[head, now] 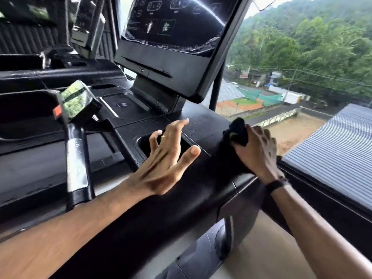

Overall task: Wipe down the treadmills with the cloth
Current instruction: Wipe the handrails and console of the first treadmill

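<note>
Up at the front of the treadmill (201, 121), beside a big window (302, 67), a person leans over the black dashboard. Their right hand (257, 150) is bunched around a dark cloth (238, 130), fingers curled tight on it, pressing it against the far right end of the dashboard where the surface rolls over the edge. Their left hand (167, 156) holds nothing; its fingers are spread and loosely bent, hovering just above the cup holder (145, 142), and I cannot tell whether the fingertips touch the plastic.

From where I stand, the wiping looks to be on the outer corner only. The screen (177, 23) above has peeling film along its lower edge, and the cup holder and the flat tray (124, 105) to the left look not yet reached.

Trouble could come a few ways. That cloth is wadded small, so a stroke may skip much of the surface and leave streaks. Sweeping inward, the knuckles could snag the loose film and tear it further. The red clip (57, 112) on the handle post (77, 158) sits near the left arm's reach, and a careless swing might knock it. Damp cloth across the controls could also press a button.
</note>
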